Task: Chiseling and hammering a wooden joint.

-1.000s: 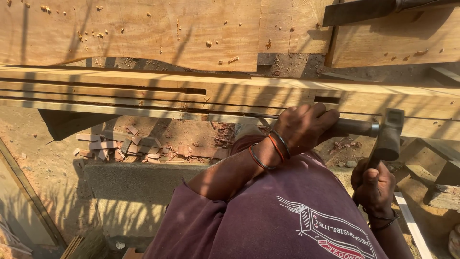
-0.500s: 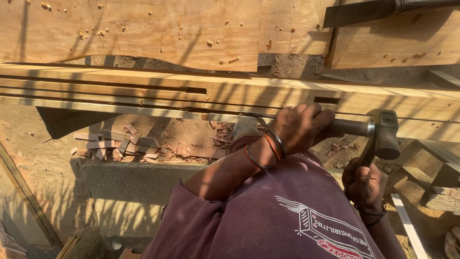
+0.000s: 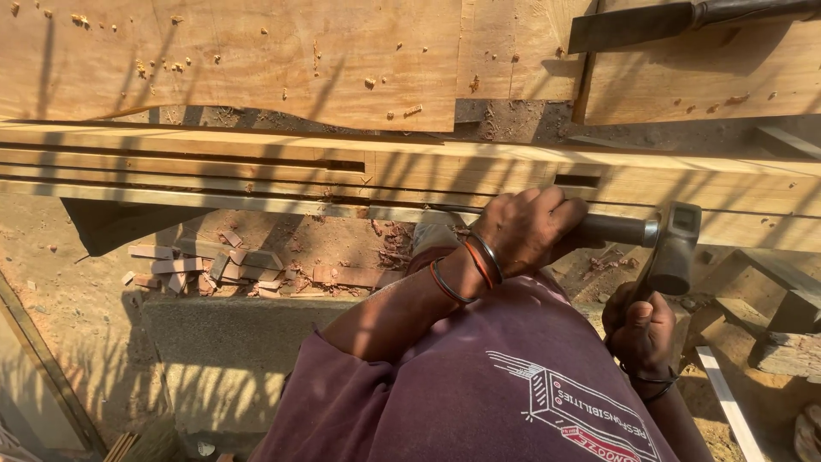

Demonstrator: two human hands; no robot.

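My left hand [image 3: 523, 228], with bangles at the wrist, grips a metal chisel [image 3: 612, 229] lying sideways along the front of a long grooved wooden beam [image 3: 256, 171]. Its thin tip runs left of my fist along the beam's lower edge. Lower right, my right hand [image 3: 643, 332] holds the handle of a hammer [image 3: 676, 250], whose steel head sits right at the chisel's butt end. A small rectangular slot [image 3: 577, 181] is cut in the beam just above my left hand. My maroon shirt fills the bottom of the view.
Wide planks [image 3: 256, 60] lie behind the beam, with a dark flat-bladed tool [image 3: 637, 26] on them at top right. Wood chips [image 3: 214, 265] litter the dirt under the beam beside a concrete block [image 3: 222, 351]. Timber offcuts [image 3: 795, 338] and a pale strip [image 3: 727, 402] lie at right.
The hammer and my right hand have shifted slightly left, bringing the head up to the chisel's end. My left hand has stayed on the chisel.
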